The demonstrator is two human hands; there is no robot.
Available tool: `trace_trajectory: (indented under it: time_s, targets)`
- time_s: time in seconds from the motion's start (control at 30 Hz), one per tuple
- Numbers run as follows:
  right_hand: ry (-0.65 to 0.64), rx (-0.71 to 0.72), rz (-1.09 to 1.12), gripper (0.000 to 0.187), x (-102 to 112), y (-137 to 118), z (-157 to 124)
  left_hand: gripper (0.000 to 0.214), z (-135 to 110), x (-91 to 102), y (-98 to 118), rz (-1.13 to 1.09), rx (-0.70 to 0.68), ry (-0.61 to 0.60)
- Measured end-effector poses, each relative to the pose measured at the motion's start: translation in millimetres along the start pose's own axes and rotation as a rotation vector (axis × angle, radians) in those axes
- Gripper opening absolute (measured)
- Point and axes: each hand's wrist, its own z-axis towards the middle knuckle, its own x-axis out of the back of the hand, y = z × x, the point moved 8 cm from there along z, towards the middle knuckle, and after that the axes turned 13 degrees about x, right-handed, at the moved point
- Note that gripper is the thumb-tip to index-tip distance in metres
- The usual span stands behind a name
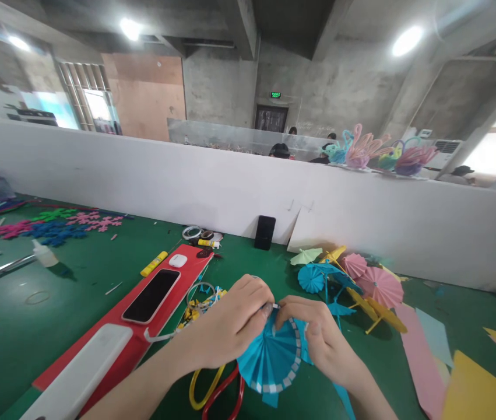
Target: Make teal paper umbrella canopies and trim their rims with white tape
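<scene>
A round, pleated blue paper umbrella top (269,357) with white segments along its rim stands between my hands, above the green table. My left hand (241,315) pinches its upper edge between thumb and fingers. Close beside it, my right hand (315,326) has bent fingers closed on the same edge, near a small white bit (275,306) between the fingertips. Under the paper, red handle loops (239,394) and a yellow loop (195,388) show in part. More blue paper (304,344) lies behind the right fingers.
Small paper umbrellas (379,286) cluster at the back right, near pink paper (420,356) and yellow paper (479,388). Left, a red board (99,350) carries a phone (151,296) and a white power bank (84,370). A glue bottle (45,254) and foam snowflakes (57,230) lie farther left.
</scene>
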Motion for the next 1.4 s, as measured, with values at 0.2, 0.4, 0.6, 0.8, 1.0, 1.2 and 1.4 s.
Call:
trace_trajectory:
  time_s: [0.2, 0.4, 0.6, 0.8, 1.0, 1.2, 1.4]
  targets:
    - [0.018, 0.001, -0.021, 0.074, -0.2, -0.6, -0.2, 0.02, -3.1, 0.5, 0.0, 0.008, 0.021, 0.003]
    - [0.013, 0.004, -0.046, 0.075, -0.2, -3.3, 0.3, 0.02, -4.2, 2.1, 2.2, 0.05, 0.009, 0.018]
    - [0.02, 0.01, -0.035, 0.077, 0.6, -5.0, 2.2, 0.021, -5.7, 2.1, 4.4, 0.049, -0.004, 0.028]
    - [0.013, 0.007, -0.041, 0.076, -1.5, -3.2, 1.7, 0.021, -6.0, 2.9, 3.2, 0.051, 0.01, 0.034]
    - [0.002, 0.014, -0.036, 0.074, -2.2, -2.8, 0.8, 0.02, -6.3, 2.5, 2.8, 0.062, 0.013, 0.057]
    - [0.018, 0.018, -0.044, 0.074, -1.7, -4.6, 1.6, 0.02, -5.8, 2.2, 2.4, 0.079, 0.018, 0.073]
    - [0.038, 0.026, -0.054, 0.073, -0.1, -5.8, 2.1, 0.02, -5.3, 0.4, 1.1, 0.085, 0.05, 0.067]
